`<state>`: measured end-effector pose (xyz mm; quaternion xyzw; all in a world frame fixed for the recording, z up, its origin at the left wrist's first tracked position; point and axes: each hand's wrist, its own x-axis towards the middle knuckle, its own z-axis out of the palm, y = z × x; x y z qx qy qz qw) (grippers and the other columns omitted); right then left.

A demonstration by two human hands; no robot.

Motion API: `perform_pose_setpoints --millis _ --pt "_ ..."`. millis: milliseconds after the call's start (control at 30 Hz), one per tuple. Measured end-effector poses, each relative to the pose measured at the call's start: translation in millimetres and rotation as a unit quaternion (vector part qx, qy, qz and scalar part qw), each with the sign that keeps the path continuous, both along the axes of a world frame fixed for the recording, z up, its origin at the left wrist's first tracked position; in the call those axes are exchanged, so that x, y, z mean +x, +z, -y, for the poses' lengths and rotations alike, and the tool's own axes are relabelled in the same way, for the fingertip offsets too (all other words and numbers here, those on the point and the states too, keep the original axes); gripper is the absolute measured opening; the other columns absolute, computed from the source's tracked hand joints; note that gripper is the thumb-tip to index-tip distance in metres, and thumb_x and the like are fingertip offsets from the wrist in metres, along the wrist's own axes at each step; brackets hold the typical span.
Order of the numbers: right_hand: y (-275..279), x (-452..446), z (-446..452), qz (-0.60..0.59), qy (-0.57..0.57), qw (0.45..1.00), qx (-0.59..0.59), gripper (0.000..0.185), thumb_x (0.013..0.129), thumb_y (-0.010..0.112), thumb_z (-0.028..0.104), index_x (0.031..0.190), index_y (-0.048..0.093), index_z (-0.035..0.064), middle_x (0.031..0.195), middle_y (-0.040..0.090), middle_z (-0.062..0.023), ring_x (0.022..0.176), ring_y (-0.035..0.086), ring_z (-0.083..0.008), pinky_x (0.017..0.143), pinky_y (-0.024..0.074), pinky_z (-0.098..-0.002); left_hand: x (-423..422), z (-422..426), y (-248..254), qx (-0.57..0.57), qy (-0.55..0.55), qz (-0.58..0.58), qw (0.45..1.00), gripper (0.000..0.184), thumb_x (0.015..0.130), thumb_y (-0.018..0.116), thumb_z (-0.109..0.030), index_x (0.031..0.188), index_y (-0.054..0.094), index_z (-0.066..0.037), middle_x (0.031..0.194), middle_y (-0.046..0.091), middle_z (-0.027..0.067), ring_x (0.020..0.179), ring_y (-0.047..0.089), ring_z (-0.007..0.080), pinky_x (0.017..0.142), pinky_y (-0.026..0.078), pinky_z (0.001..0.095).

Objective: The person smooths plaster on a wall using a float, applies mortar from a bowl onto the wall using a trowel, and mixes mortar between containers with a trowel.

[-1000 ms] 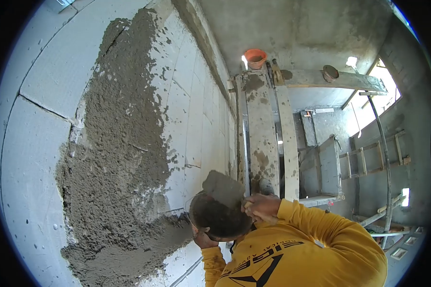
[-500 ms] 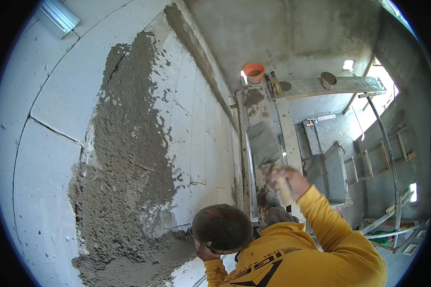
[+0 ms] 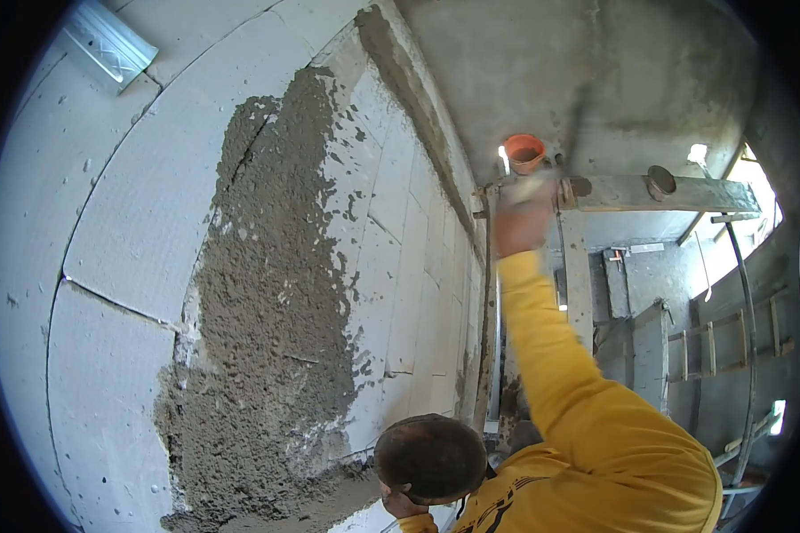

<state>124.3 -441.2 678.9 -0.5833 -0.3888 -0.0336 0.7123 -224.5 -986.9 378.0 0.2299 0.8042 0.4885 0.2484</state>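
Note:
My left hand grips the rim of a dark round bowl from below left, close to the wall. My right hand is stretched far forward over the planks, blurred by motion, closed round the pale handle of a trowel; the trowel's blade cannot be made out. Just beyond it sits an orange bucket. To the left, rough grey mortar covers part of the white block wall.
A cross plank carries a small bucket at the upper right. Below right are a wooden ladder and a long curved pole. A metal channel shows at the top left.
My right hand has swung with the trowel from the bowl, away over the planks towards the orange bucket. My left hand still holds the bowl. The view has shifted, bringing the metal channel in.

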Motion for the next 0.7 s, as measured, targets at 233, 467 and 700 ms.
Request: perform_pose_setpoints --millis 233,467,700 --pt "-135.7 -110.1 201.6 0.105 0.675 0.706 -0.187 0.049 0.085 0.067 0.023 0.130 0.053 0.0112 0.106 0.067 -0.0229 0.094 0.066 -0.0430 0.082 0.0536 -0.0498 103.3 -87.9 130.6 0.037 0.113 0.091 0.989 0.054 0.077 0.060 -0.004 0.131 0.061 -0.001 0.113 0.072 0.0140 0.099 0.066 0.0313 0.084 0.055 0.0393" --pt "-133.5 5.1 187.8 0.380 0.664 0.515 -0.386 0.036 0.081 0.067 0.025 0.113 0.061 0.0095 0.095 0.070 -0.0182 0.089 0.069 -0.0406 0.078 0.0556 -0.0495 97.9 -96.3 84.3 -0.080 -0.027 -0.066 0.994 0.041 0.086 0.063 -0.021 0.123 0.067 -0.003 0.107 0.073 0.0188 0.093 0.068 0.0342 0.081 0.055 0.0435" --pt "-125.1 23.7 198.5 0.496 0.619 0.420 -0.441 0.034 0.083 0.065 0.020 0.110 0.064 0.0004 0.089 0.071 -0.0199 0.084 0.071 -0.0380 0.070 0.0582 -0.0471 117.0 -173.4 105.4 0.050 -0.012 0.133 0.990 0.050 0.077 0.069 -0.008 0.124 0.065 0.004 0.123 0.070 0.0142 0.104 0.067 0.0266 0.090 0.054 0.0372"
